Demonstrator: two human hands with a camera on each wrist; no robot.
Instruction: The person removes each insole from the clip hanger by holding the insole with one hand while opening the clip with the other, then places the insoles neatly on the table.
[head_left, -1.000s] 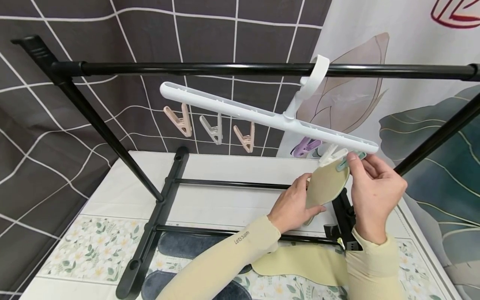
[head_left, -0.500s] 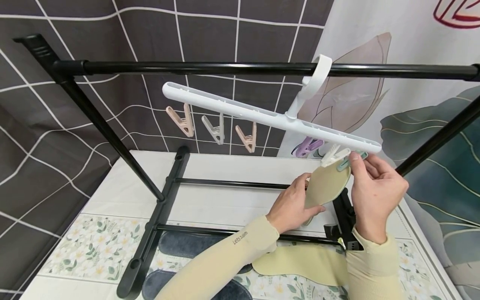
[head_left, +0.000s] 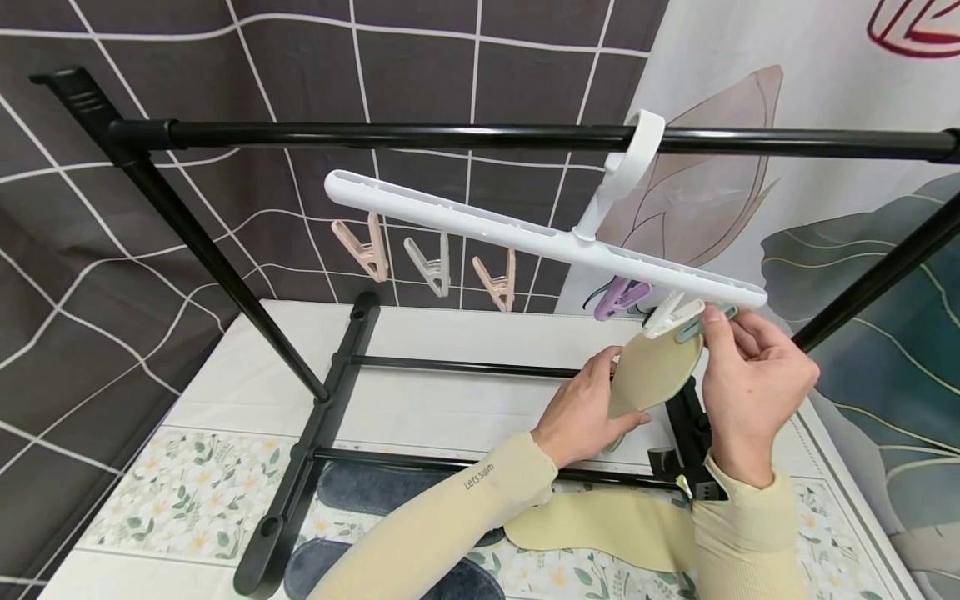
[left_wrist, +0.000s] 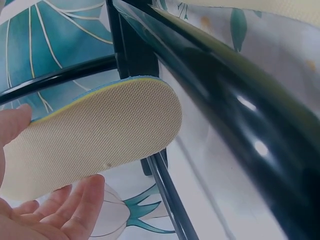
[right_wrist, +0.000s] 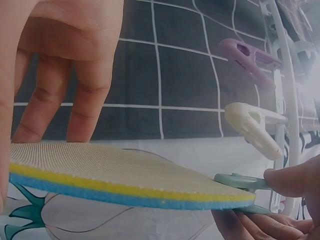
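A beige insole (head_left: 657,367) hangs near the right end of the white hanger (head_left: 480,221). My left hand (head_left: 585,412) holds the insole by its two edges, thumb on one side and fingers on the other. In the right wrist view the insole's edge shows yellow and blue layers, and a green clip (right_wrist: 242,181) straddles its tip. My right hand (head_left: 757,383) pinches that clip between thumb and fingers, just under the hanger's end. Beside it is a white clip (right_wrist: 255,127), apart from the insole in this view. The insole's rounded free end (left_wrist: 150,112) shows in the left wrist view.
The hanger hooks over a black rack's top bar (head_left: 420,136). Two pink clips, a grey clip (head_left: 429,265) and a purple clip (head_left: 621,297) hang from it. Below lie another pale yellow insole (head_left: 600,527) and dark blue insoles (head_left: 382,489) on the floral surface.
The hanger has shifted slightly to the right, and its clips hang a little lower. Both hands keep their hold on the insole and the green clip.
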